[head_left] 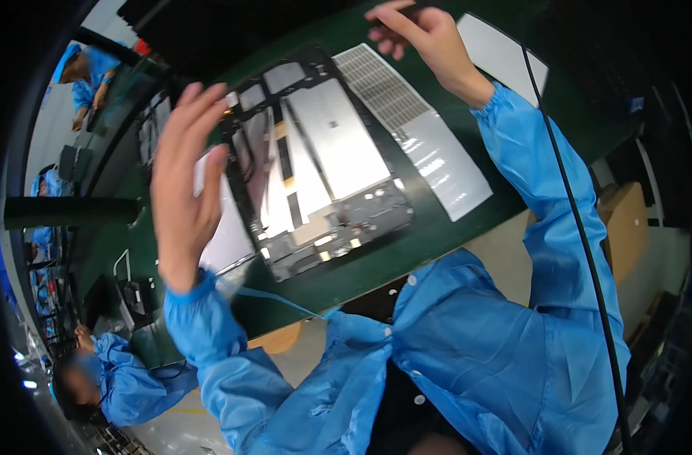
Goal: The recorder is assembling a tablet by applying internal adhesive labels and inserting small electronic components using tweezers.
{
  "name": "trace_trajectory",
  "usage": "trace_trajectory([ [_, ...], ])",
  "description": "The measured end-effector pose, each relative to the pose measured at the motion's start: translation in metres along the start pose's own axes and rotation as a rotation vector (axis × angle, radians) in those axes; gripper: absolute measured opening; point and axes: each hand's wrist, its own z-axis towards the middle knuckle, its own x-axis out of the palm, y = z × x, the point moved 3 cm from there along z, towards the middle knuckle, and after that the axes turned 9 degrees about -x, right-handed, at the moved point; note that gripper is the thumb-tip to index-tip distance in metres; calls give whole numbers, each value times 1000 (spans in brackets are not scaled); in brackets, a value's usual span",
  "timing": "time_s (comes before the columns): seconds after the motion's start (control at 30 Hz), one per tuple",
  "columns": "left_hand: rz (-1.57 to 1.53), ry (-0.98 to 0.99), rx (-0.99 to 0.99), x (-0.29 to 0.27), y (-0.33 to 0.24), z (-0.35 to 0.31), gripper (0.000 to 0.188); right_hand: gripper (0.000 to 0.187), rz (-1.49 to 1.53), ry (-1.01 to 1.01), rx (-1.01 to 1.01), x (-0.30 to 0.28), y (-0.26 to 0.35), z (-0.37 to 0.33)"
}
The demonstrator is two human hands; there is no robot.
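An opened tablet (369, 211) lies on the green table, its silver battery cells, black-and-gold ribbon cables and circuit board exposed. My left hand (183, 182) hovers by its left edge with fingers stretched out, holding nothing. Beyond the tablet's far right corner, my right hand (433, 45) is raised with its fingers curled. Something dark shows at those fingers, too blurred to name. Between my right arm and the tablet lies a sheet of small grey stickers (391, 95), its near part bare and glossy.
A white panel (505, 57) rests at the far right, behind a hanging black cable (569, 186). Another white sheet (228, 227) lies under my left hand's side. A thin blue cord (278, 296) runs from my left wrist. Co-workers in blue (137, 379) sit at left.
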Motion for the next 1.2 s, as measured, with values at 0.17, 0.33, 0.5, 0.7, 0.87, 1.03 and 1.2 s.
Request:
trace_trajectory([
  [0.17,-556,80,275,0,-126,-36,19,24,159,90,404,-36,-8,-93],
  [0.33,-346,453,16,123,-188,-54,56,23,224,175,451,-11,3,-98],
  [0.5,-215,374,-81,167,-182,-42,51,23,175,251,391,-16,5,-103],
  [0.7,-212,403,-120,178,-186,-40,47,24,194,180,413,-9,5,-104],
  [0.87,-160,415,-114,175,-188,-40,46,23,182,189,418,-5,6,-106],
  [1.03,-170,393,-105,177,-191,-39,46,23,148,217,387,-6,3,-107],
  [1.2,-159,384,-79,179,-191,-39,46,28,180,210,355,-8,-2,-109],
])
